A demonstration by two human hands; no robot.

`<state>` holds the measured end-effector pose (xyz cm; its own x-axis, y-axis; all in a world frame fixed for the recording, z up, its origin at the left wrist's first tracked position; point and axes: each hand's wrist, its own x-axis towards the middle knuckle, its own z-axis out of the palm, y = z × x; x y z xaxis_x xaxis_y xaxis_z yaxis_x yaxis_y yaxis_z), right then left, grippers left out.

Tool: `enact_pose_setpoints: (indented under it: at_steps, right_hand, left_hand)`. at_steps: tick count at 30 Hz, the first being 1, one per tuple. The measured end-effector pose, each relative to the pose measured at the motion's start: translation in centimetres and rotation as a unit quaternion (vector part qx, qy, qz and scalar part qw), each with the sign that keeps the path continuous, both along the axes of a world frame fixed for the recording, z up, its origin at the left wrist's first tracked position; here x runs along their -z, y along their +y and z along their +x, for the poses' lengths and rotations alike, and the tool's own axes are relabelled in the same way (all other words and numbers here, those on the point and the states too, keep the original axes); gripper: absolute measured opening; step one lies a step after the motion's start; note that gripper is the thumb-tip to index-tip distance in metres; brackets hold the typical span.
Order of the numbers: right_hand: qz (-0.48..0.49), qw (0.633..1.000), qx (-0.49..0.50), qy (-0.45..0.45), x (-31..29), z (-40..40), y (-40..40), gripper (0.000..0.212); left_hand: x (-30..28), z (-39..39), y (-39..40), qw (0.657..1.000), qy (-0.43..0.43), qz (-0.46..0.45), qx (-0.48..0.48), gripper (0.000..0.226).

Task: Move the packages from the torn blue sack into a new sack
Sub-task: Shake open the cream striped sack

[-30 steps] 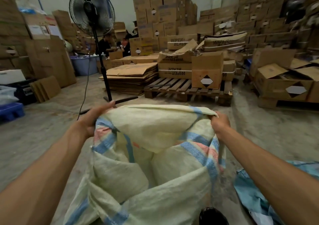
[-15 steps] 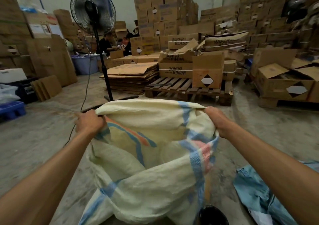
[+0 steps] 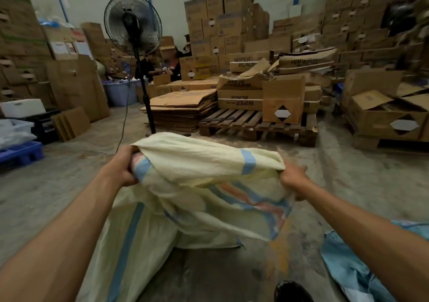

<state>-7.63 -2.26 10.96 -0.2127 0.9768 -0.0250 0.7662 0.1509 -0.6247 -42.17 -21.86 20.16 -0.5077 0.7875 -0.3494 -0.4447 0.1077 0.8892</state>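
Observation:
A pale yellow woven sack (image 3: 197, 185) with blue and orange stripes hangs in front of me above the concrete floor. My left hand (image 3: 124, 165) grips its bunched rim on the left. My right hand (image 3: 293, 177) grips the rim on the right. The cloth folds over between my hands and its lower part trails to the floor at the lower left. The torn blue sack (image 3: 352, 264) lies crumpled on the floor at the lower right, partly hidden by my right forearm. No packages show.
A black pedestal fan (image 3: 133, 21) stands straight ahead, its cable running across the floor. Behind it lie flattened cardboard (image 3: 183, 107) and a wooden pallet (image 3: 255, 125) with boxes. Cardboard boxes are stacked all around. People sit at the back. A dark shoe (image 3: 291, 291) is at the bottom.
The sack's mouth has folded over and dropped forward, and the cloth has swung up off the floor on the right. Both hands keep their grip on the rim.

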Motion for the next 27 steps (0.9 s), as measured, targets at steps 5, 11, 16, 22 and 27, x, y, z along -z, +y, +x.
enact_pose_setpoints:
  at_steps: [5, 11, 16, 22, 27]
  right_hand:
    - [-0.379, 0.807, 0.071, 0.447, -1.5, 2.4, 0.1, 0.026]
    - [-0.375, 0.725, 0.006, 0.579, -2.9, 0.5, 0.0, 0.032]
    - [-0.375, 0.747, -0.138, 0.532, -2.2, 2.3, -0.3, 0.078]
    - [-0.165, 0.926, -0.214, 0.264, -3.3, 4.8, 0.6, 0.079]
    - [0.162, 0.981, -0.068, 0.080, -0.8, 5.0, 2.5, 0.036]
  left_hand:
    - [1.2, -1.4, -3.4, 0.979, 0.078, -0.051, 0.180, 0.073]
    - [0.3, 2.4, -3.0, 0.985, -0.012, 0.126, 0.113, 0.043]
    - [-0.4, 1.9, -0.6, 0.978, -0.055, 0.198, -0.034, 0.085]
    - [-0.7, 0.3, -0.5, 0.995, 0.061, 0.077, -0.021, 0.017]
    - [1.5, -1.3, -0.2, 0.910, 0.372, -0.178, -0.044, 0.036]
